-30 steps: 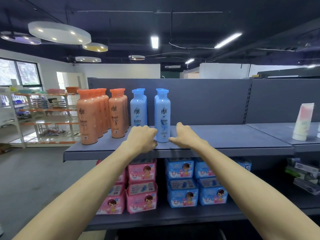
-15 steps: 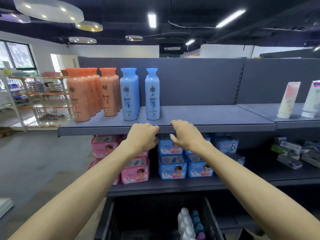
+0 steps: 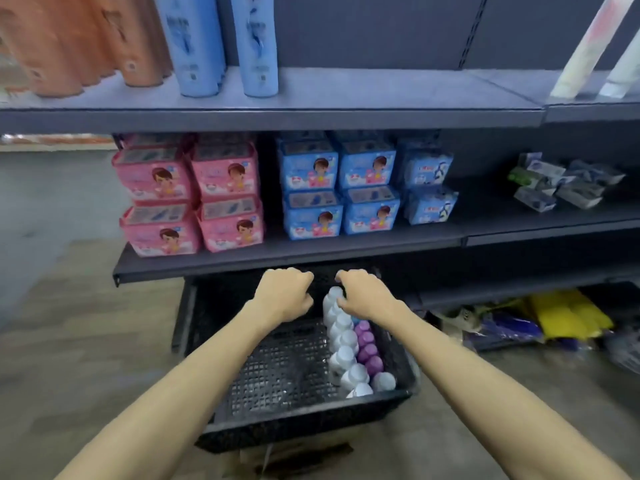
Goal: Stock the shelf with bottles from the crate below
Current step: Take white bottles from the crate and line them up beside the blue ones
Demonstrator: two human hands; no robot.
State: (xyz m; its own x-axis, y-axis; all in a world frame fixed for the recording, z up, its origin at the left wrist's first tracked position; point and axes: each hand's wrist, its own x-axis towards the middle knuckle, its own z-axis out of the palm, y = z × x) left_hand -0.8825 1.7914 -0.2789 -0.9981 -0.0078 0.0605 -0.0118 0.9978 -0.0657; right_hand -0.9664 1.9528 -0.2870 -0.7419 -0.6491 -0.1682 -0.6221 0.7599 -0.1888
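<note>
Bottles [image 3: 343, 344] upright, caps up | crate [image 3: 277, 368] | hands [image 3: 320, 294] curled above

Bare forearms, seemingly no sleeves

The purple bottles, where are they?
In the head view, the purple bottles stand in the black crate on the floor, along its right side, right of the white bottles and below the right hand.

the scene is evenly and fairly brightly lit from overhead, with a cool cast and no glare. motion blur softens the whole frame, worst on the orange bottles [image 3: 69, 43] at top left. wide-angle bending curves the top shelf [image 3: 381, 88] edges. deep shadow fills the black crate [image 3: 277, 427] and the shelf undersides
</note>
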